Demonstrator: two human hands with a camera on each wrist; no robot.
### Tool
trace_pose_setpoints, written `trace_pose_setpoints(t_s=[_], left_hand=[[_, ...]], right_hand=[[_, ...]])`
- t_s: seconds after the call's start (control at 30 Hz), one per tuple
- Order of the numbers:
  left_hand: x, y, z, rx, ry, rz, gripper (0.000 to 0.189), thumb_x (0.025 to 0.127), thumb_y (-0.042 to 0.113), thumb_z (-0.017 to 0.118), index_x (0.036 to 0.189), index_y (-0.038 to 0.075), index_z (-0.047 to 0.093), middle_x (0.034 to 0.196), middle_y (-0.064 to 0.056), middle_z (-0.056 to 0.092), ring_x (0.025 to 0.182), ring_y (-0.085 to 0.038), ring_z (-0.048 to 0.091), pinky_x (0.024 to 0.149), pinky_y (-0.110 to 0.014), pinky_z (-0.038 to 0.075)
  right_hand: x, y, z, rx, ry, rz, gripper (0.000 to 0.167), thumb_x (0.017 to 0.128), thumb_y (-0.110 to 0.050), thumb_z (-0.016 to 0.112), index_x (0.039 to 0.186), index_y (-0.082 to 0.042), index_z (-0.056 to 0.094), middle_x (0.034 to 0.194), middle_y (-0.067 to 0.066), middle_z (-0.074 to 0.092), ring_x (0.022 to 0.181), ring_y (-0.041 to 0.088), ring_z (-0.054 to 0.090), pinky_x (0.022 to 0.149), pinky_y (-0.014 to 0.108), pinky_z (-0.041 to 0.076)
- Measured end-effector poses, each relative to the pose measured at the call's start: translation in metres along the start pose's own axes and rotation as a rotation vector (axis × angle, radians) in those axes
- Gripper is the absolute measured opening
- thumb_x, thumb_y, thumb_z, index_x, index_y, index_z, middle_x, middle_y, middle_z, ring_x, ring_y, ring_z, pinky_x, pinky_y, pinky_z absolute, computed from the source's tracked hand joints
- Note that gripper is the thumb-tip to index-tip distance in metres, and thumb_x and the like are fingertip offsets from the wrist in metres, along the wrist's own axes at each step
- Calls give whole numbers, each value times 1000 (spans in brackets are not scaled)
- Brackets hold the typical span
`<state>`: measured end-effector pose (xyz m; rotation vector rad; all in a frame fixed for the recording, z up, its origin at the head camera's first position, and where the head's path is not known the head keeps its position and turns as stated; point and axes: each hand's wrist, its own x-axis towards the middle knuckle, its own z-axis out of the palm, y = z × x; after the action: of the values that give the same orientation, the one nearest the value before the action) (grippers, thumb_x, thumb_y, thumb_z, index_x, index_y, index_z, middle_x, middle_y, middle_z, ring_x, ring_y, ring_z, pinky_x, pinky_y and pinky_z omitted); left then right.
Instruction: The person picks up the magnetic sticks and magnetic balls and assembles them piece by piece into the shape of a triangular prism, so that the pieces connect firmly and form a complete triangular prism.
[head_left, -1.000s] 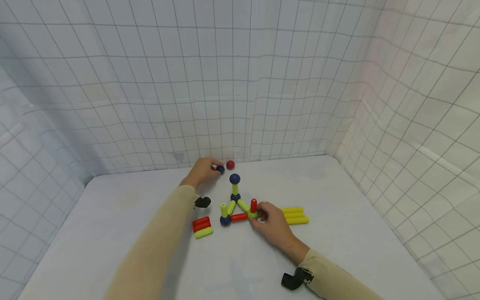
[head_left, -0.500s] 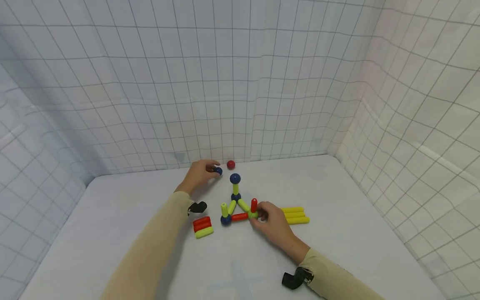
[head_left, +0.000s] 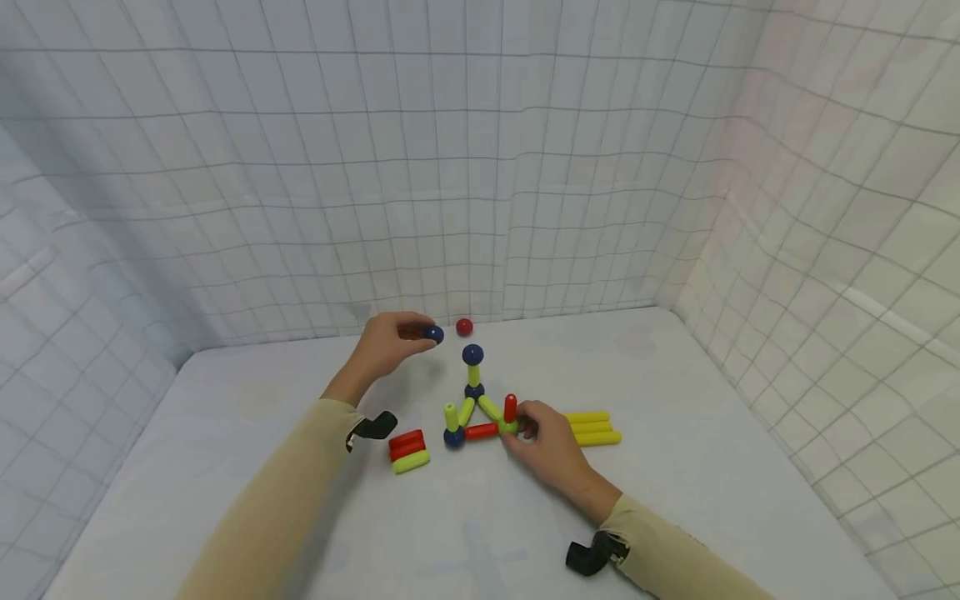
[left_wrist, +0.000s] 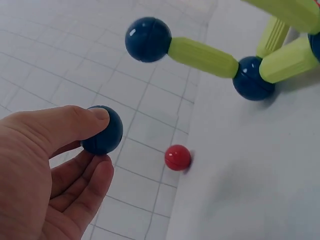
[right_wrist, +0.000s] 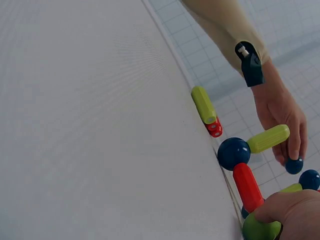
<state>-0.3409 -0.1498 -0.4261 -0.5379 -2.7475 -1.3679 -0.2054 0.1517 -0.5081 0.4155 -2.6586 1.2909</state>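
Observation:
My left hand (head_left: 381,346) pinches a loose dark blue ball (left_wrist: 114,132) between thumb and fingers, raised above the back of the table. In front of it stands a triangular frame of rods and balls. A short red rod (head_left: 482,432) forms its front side, and two lime rods (head_left: 466,412) form the others. From the back corner rises a lime rod topped by a blue ball (left_wrist: 148,39); another lime rod (right_wrist: 269,138) stands on the front left blue ball (right_wrist: 234,154). My right hand (head_left: 553,448) grips the green ball (right_wrist: 261,229) at the right corner, under an upright red rod (head_left: 511,407).
A red ball (head_left: 464,327) lies at the back edge beside the gridded cloth wall (head_left: 450,208). Left of the frame lie red rods (head_left: 407,445) and a lime rod (head_left: 412,462). Long yellow rods (head_left: 596,427) lie just right of my right hand.
My left hand has picked the blue ball up from the table, drawing back a little to the left with it. The right hand stays at the green ball.

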Motion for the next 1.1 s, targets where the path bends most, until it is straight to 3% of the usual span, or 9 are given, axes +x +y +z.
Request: trace_pose_setpoints(t_s=[0.33, 0.6, 0.87, 1.1], left_hand=[[-32, 39, 5, -81, -15, 89, 35, 95, 14, 86, 128, 6, 77, 110, -5, 78, 103, -25, 74, 102, -54, 57], [-47, 63, 9, -66, -61, 200, 33, 95, 16, 87, 126, 10, 79, 106, 2, 77, 100, -19, 73, 99, -54, 58], [-74, 56, 5, -34, -102, 149, 33, 94, 13, 87, 126, 10, 78, 109, 4, 76, 103, -19, 73, 99, -53, 59], [-85, 44, 12, -47, -120, 97, 34, 93, 12, 88, 125, 11, 78, 107, 4, 76, 102, -20, 73, 100, -56, 57]], right_hand=[[-1, 3, -3, -10, 12, -23, 24, 91, -9, 87, 110, -13, 72, 95, -5, 66, 83, 13, 60, 76, 29, 55], [1, 4, -2, -5, -3, -14, 25, 91, -9, 86, 112, -12, 72, 97, -5, 66, 84, 13, 61, 77, 29, 56], [0, 1, 0, -11, -12, -4, 25, 91, -10, 86, 112, -12, 72, 97, -5, 66, 85, 14, 61, 77, 29, 56], [0, 1, -1, -1, -8, 13, 25, 92, -11, 87, 112, -14, 72, 96, -6, 65, 85, 14, 61, 78, 29, 56]])
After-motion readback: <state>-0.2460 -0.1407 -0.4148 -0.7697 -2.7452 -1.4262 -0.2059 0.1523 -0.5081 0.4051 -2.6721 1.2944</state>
